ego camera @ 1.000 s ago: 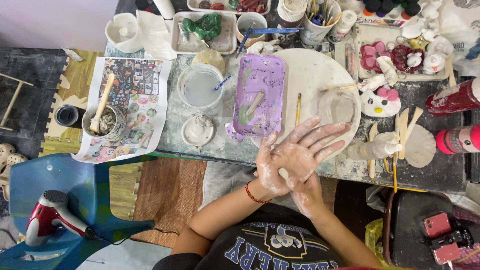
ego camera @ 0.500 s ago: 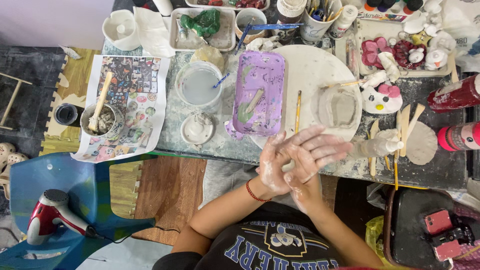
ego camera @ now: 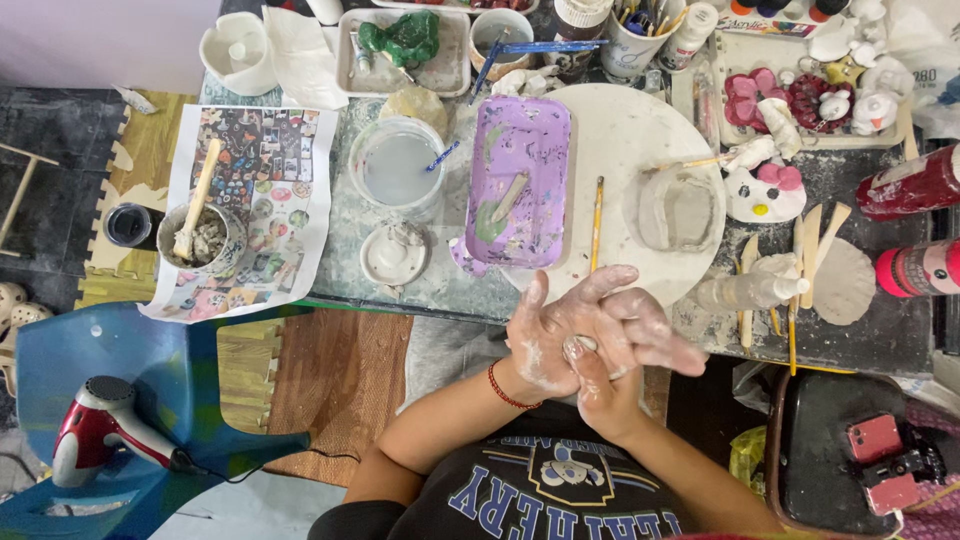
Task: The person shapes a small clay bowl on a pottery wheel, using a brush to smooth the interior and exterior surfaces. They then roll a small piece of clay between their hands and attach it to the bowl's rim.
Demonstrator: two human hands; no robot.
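My left hand (ego camera: 540, 345), smeared with pale clay and with a red cord at the wrist, lies palm up at the table's near edge. My right hand (ego camera: 630, 335), just as smeared, is pressed across that palm with its fingers spread to the right. A small pale lump of clay (ego camera: 579, 346) shows between the two palms. Just beyond the fingertips stands a round white board (ego camera: 620, 130) with a grey clay cup (ego camera: 680, 210) on it, and a thin brush (ego camera: 596, 220) lies beside a purple tray (ego camera: 520, 180).
A water bowl (ego camera: 395, 165), a small clay dish (ego camera: 393, 252) and a cup with a wooden tool (ego camera: 200, 235) stand at the left. A squeeze bottle (ego camera: 750, 290), wooden sticks and red bottles (ego camera: 915, 185) crowd the right. A red hair dryer (ego camera: 95, 430) lies on a blue chair (ego camera: 150, 360).
My right hand has slid across the left palm, its fingers swinging from pointing up and right to pointing right. Both hands have stayed pressed together at the table's edge.
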